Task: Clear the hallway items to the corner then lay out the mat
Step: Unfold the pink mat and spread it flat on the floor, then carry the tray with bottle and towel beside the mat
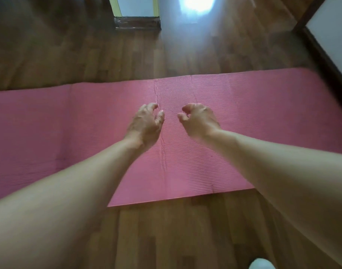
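You have a dark brown wooden plank floor (176, 239) underfoot, a yellow-framed doorway (135, 6) ahead, and a white wall with dark skirting (333, 32) along your right side.

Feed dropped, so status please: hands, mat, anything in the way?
Left hand and right hand loosely curled, no grip on anything. Pink ribbed foam mat unrolled flat on wooden floor. Nothing seen in the way.
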